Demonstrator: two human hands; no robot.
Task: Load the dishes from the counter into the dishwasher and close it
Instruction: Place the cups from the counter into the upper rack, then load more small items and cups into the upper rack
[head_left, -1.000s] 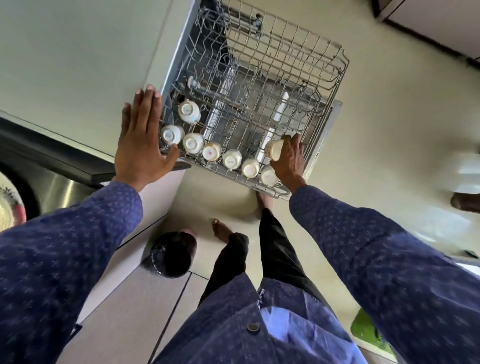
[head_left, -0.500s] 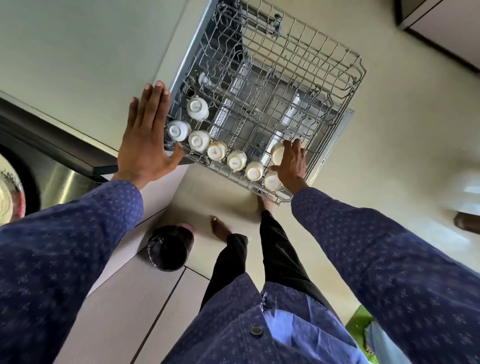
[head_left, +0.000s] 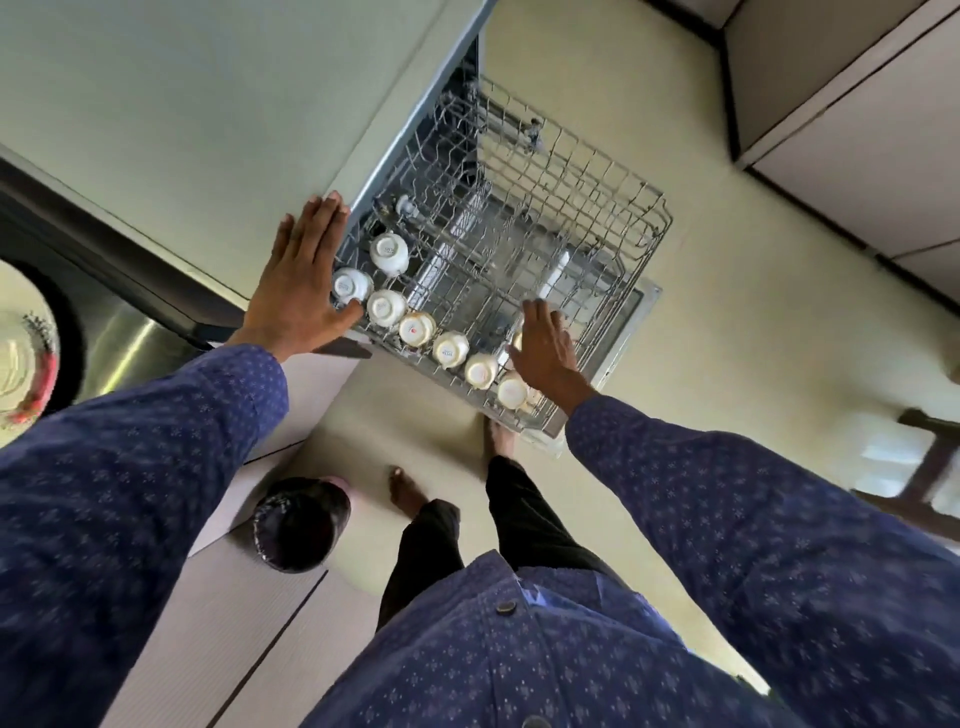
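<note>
The dishwasher's wire upper rack (head_left: 613, 218) is pulled out over the open door. Several white cups (head_left: 451, 349) stand upside down in a row along its near edge, with one more cup (head_left: 389, 253) behind the row at the left. My left hand (head_left: 301, 280) lies flat with straight fingers at the rack's left corner, by the counter edge. My right hand (head_left: 545, 348) hovers with spread fingers over the right end of the row and partly hides a cup there. It holds nothing.
A pale counter (head_left: 182, 104) lies to the left, with a steel sink (head_left: 114, 332) and a patterned plate (head_left: 21, 358) at the far left. A dark bin (head_left: 298, 522) stands on the floor by the cabinet. My bare feet are below the rack.
My right hand has let go of the cup it held over the rack's right end; its fingers are now spread. The view has shifted; my left hand stays flat at the rack's corner.
</note>
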